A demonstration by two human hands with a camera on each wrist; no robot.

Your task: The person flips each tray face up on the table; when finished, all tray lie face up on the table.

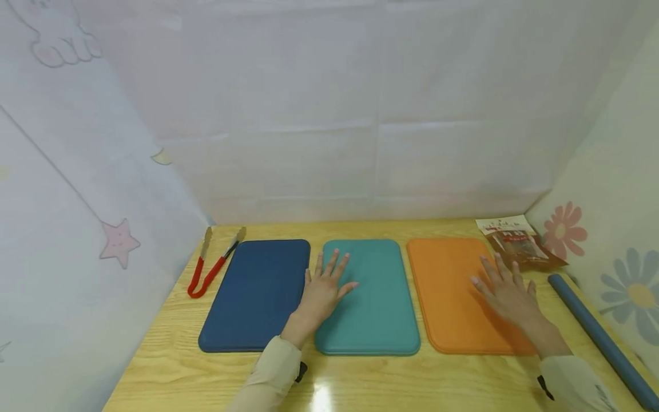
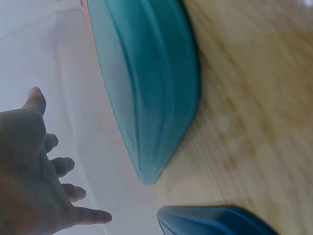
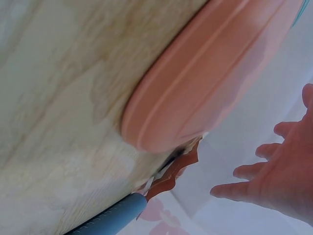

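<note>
My left hand [image 1: 321, 292] is spread with its fingers straight over the left part of a teal board [image 1: 376, 309]. It holds nothing; the left wrist view shows the hand [image 2: 29, 171] raised above the surface beside the teal board [image 2: 151, 73]. Over the right side of an orange board [image 1: 443, 297] hovers my right hand [image 1: 509, 297], fingers apart and palm bare. In the right wrist view that hand [image 3: 279, 171] is also held above the orange board [image 3: 195, 88]. A dark blue board [image 1: 262, 292] lies left of the teal one.
Red-handled tongs [image 1: 211, 269] lie spread at the far left. A brown food packet [image 1: 520, 246] sits behind the orange board at the right. A long blue-grey roll [image 1: 597, 332] runs along the right edge of the wooden table [image 1: 170, 355]. Printed cloth walls [image 1: 309, 114] enclose the back and sides.
</note>
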